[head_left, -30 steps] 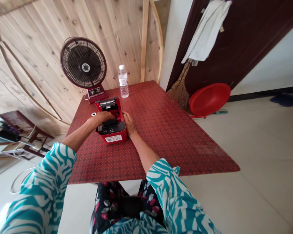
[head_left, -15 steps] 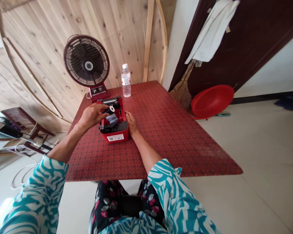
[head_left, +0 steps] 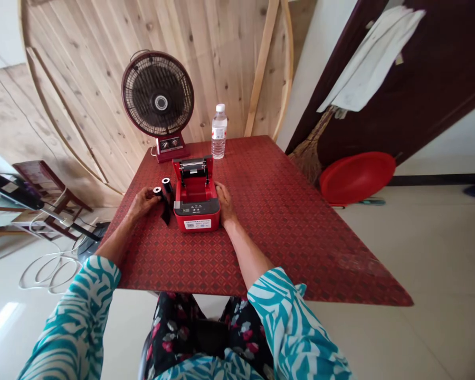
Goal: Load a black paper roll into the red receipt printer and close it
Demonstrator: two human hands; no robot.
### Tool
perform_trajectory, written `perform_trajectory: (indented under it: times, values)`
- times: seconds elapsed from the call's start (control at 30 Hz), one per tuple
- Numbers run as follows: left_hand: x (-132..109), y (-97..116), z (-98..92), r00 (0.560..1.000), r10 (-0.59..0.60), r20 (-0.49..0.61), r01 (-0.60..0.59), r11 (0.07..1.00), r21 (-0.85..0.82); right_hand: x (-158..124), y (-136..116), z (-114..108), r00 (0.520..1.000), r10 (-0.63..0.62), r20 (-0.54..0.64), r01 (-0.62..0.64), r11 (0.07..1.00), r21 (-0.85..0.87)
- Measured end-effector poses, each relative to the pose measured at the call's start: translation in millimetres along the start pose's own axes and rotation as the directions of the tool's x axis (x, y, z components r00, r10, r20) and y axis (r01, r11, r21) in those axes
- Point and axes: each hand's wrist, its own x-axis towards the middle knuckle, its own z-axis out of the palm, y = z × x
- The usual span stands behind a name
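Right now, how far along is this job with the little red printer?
Done: the red printer has its lid standing open. In hand: the left hand holds a black ribbon on two spools beside it, while the right hand rests against the printer. Left: no ribbon sits in the compartment yet.

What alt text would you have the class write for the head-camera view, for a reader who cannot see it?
A person's left hand holds a black ribbon on two spools beside an open red printer, which their right hand rests against. The printer stands on a red patterned table, with a desk fan and water bottle behind it.
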Motion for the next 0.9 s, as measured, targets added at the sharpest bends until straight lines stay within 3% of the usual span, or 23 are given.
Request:
perform_trajectory:
  times: [0.23, 0.43, 0.57, 0.63, 0.73, 0.83, 0.9]
  values:
    - [14, 25, -2.9, 1.000, 0.023, 0.007, -0.023, 1.000, -0.006, -1, -3, -2, 1.000, 0.005, 0.002, -0.005, 1.000, -0.011]
    - [46, 38, 19.2, 0.999, -0.036, 0.005, 0.032, 0.952, 0.306, -2, -6, 0, 1.000, 0.017, 0.010, -0.017, 1.000, -0.013]
    - [52, 34, 22.9, 1.000, -0.015, 0.020, 0.007, 0.936, 0.351, -1, -8, 1, 1.000, 0.007, 0.016, -0.006, 1.000, -0.017]
    - [51, 33, 20.3, 1.000, 0.006, -0.001, -0.005, 0.963, 0.269, 0, -7, 1, 1.000, 0.007, 0.020, -0.007, 1.000, -0.012]
    - [43, 37, 10.9, 0.991, 0.105, -0.080, -0.107, 0.994, -0.024, 1, -6, 2, 1.000, 0.016, 0.012, -0.016, 1.000, -0.009]
    - [26, 53, 0.2, 0.974, 0.164, -0.157, -0.211, 0.912, -0.352, 3, -4, 2, 1.000, 0.012, 0.011, -0.012, 1.000, -0.001]
    - [12, 68, -1.6, 0.971, 0.203, -0.125, -0.238, 0.858, -0.455, 3, -2, 2, 1.000, 0.003, 0.011, -0.003, 1.000, 0.006]
